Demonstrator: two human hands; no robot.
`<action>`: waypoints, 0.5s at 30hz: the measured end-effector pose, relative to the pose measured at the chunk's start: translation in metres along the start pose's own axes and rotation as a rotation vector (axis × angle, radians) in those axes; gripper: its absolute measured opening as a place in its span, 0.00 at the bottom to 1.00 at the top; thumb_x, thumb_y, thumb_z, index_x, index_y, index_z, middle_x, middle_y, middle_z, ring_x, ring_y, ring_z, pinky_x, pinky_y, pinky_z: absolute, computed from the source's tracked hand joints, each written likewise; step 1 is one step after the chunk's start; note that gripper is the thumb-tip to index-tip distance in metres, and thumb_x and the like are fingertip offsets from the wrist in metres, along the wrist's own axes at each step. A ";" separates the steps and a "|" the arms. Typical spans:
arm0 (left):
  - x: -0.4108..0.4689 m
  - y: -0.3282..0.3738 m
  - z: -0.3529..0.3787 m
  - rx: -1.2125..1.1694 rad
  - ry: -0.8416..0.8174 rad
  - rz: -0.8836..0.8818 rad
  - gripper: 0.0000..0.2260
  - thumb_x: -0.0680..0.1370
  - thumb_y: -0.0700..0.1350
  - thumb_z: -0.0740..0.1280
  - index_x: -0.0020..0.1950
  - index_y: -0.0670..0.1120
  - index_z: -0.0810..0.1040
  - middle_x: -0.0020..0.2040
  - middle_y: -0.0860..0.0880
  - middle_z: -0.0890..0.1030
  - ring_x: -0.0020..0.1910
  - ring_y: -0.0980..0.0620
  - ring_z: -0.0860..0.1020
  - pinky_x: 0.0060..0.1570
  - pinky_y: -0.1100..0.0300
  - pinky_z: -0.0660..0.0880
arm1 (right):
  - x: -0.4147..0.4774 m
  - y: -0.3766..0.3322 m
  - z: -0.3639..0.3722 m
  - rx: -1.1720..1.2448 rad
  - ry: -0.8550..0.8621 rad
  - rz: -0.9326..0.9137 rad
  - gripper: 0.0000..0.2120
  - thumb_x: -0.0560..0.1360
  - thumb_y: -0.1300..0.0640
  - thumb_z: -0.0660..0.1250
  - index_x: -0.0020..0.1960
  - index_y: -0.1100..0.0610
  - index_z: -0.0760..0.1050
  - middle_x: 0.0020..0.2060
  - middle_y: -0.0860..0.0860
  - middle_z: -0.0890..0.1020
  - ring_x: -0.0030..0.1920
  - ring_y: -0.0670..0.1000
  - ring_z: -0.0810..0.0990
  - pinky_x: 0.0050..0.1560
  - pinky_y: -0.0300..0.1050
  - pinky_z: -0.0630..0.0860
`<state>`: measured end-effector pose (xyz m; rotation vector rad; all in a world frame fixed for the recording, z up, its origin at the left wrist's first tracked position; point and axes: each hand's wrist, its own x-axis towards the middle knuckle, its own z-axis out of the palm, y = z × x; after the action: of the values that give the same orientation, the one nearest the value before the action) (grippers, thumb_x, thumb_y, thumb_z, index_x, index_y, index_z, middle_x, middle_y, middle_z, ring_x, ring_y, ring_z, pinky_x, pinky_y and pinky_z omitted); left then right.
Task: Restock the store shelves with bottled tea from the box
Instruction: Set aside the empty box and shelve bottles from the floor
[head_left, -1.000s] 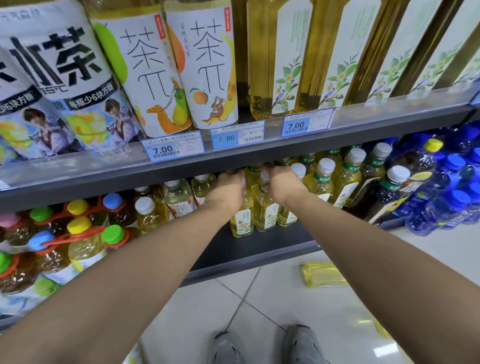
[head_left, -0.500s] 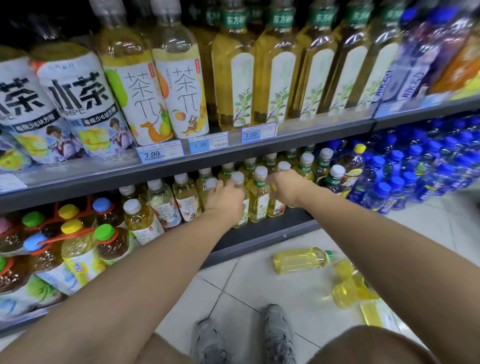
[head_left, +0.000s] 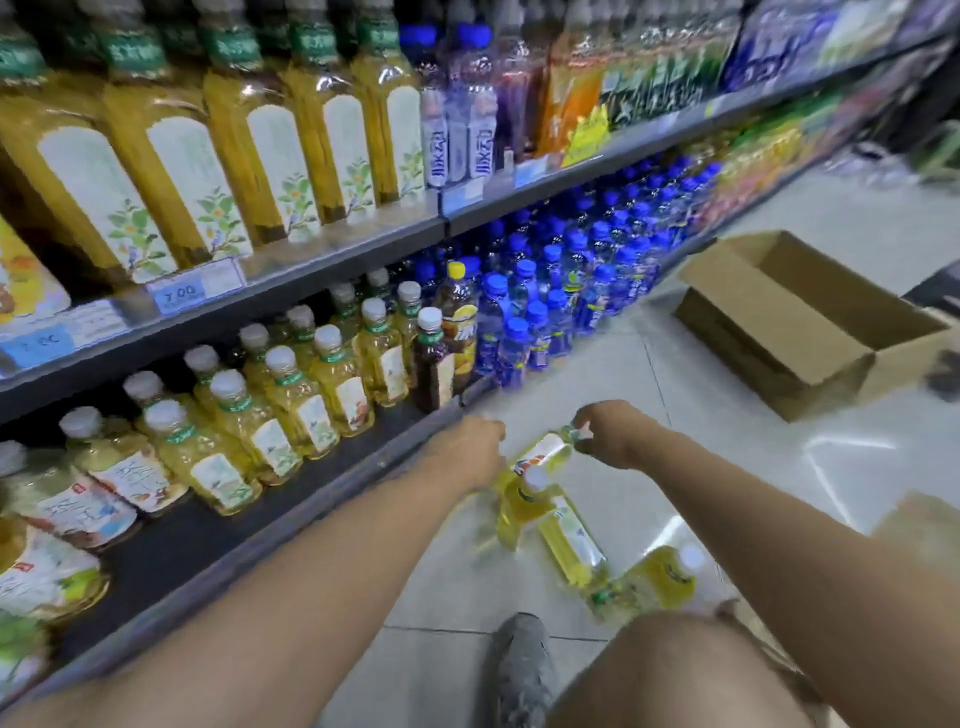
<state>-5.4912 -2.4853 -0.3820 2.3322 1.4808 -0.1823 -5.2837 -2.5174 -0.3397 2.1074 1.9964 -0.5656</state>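
Observation:
Several yellow tea bottles lie on the white floor tiles below my hands. My right hand (head_left: 610, 434) grips one tea bottle (head_left: 540, 452) by its cap end. My left hand (head_left: 470, 452) reaches down just left of that bottle; motion blur hides its fingers. A second bottle (head_left: 569, 540) and a third bottle (head_left: 660, 577) lie on the floor closer to me. Rows of the same white-capped tea bottles (head_left: 291, 395) stand on the bottom shelf (head_left: 208, 540). An open cardboard box (head_left: 800, 322) sits on the floor at the right.
Large tea bottles (head_left: 249, 156) fill the upper shelf. Blue-capped bottles (head_left: 571, 280) crowd the bottom shelf to the right. A dark bottle (head_left: 431, 364) stands at the row's end. My shoe (head_left: 524, 665) and knee (head_left: 665, 670) are below.
Both hands left the bottles on the bottom shelf and dropped to the floor. My view swung right and down, bringing the box into sight. My right hand took hold of a floor bottle.

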 end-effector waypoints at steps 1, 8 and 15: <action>0.011 0.011 0.013 -0.004 -0.023 0.013 0.18 0.79 0.52 0.66 0.68 0.49 0.74 0.66 0.44 0.75 0.65 0.41 0.75 0.59 0.48 0.76 | 0.000 0.016 0.011 -0.002 -0.032 0.028 0.20 0.78 0.51 0.66 0.68 0.57 0.74 0.64 0.55 0.78 0.66 0.56 0.74 0.63 0.43 0.67; 0.070 0.055 0.085 0.090 -0.185 0.074 0.25 0.79 0.57 0.66 0.74 0.54 0.67 0.65 0.43 0.70 0.62 0.37 0.76 0.59 0.45 0.76 | 0.014 0.082 0.063 -0.065 -0.382 0.168 0.30 0.75 0.41 0.68 0.71 0.56 0.71 0.66 0.52 0.76 0.65 0.56 0.74 0.65 0.47 0.71; 0.086 0.059 0.107 0.085 -0.184 -0.020 0.25 0.79 0.51 0.64 0.75 0.48 0.68 0.63 0.41 0.71 0.61 0.38 0.76 0.58 0.50 0.74 | -0.010 0.115 0.110 -0.243 -0.685 0.254 0.23 0.72 0.42 0.72 0.56 0.59 0.77 0.48 0.52 0.81 0.52 0.56 0.82 0.52 0.49 0.79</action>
<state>-5.3915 -2.4746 -0.4929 2.2963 1.4321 -0.4615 -5.1863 -2.5784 -0.4505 1.6716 1.3221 -0.8092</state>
